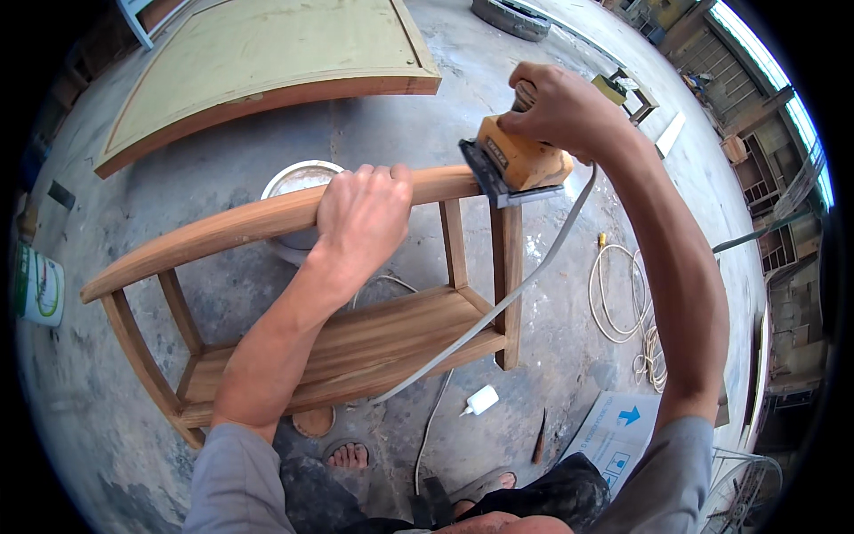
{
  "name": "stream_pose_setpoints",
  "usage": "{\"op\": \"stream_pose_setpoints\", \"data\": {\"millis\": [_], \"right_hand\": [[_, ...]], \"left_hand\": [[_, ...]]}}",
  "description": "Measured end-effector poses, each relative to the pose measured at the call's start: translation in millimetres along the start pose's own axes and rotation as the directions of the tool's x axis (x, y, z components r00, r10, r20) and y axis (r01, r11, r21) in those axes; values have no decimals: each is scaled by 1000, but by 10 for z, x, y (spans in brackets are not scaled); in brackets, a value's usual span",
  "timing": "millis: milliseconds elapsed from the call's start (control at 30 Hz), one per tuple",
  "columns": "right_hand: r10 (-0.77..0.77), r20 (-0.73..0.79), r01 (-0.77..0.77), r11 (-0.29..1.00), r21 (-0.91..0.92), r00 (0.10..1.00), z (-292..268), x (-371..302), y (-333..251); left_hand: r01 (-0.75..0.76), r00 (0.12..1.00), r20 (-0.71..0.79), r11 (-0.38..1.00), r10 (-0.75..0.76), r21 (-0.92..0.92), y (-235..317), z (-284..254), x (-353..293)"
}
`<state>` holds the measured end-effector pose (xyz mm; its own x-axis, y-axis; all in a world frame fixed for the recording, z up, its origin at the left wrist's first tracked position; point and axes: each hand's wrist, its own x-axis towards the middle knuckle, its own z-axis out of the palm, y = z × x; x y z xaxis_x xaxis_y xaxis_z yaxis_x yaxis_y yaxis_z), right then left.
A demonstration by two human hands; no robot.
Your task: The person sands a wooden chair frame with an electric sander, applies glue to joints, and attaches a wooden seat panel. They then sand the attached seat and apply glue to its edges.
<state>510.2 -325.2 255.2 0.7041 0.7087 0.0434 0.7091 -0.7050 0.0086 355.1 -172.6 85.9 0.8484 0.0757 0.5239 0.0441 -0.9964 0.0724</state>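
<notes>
A wooden frame (pixel 258 221) with a curved top rail, upright posts and a wide lower board (pixel 382 331) stands before me. My left hand (pixel 365 206) is wrapped over the middle of the top rail. At the rail's right end, my right hand (pixel 569 109) grips a yellow electric sander (pixel 520 160) from above. The sander's dark base pad is tilted and meets the rail's end by the right post (pixel 507 276). A grey power cord (pixel 525 285) hangs from the sander and runs down across the lower board.
A large pale panel (pixel 294 49) stands beyond the frame. Behind the rail is a white bucket (pixel 301 171). On the concrete floor lie a coiled cable (pixel 614 294), a white glue bottle (pixel 481 400), a chisel-like tool (pixel 539 436), flat cardboard (pixel 609 436) and a tire (pixel 511 18).
</notes>
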Motion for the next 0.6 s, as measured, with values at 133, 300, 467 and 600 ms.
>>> {"op": "stream_pose_setpoints", "data": {"millis": [133, 300, 467, 600], "right_hand": [[-26, -61, 23, 999, -41, 998, 32, -80, -47], [-43, -184, 40, 999, -17, 982, 103, -260, -174], [53, -210, -61, 998, -33, 976, 134, -318, -7], [-22, -257, 29, 999, 26, 966, 183, -473, -151]], "left_hand": [[15, 1000, 8, 1000, -15, -11, 13, -11, 3], [17, 1000, 23, 1000, -17, -23, -8, -26, -3], [17, 1000, 18, 1000, -17, -8, 3, -3, -5], [27, 1000, 6, 999, -27, -29, -1, -21, -10]]}}
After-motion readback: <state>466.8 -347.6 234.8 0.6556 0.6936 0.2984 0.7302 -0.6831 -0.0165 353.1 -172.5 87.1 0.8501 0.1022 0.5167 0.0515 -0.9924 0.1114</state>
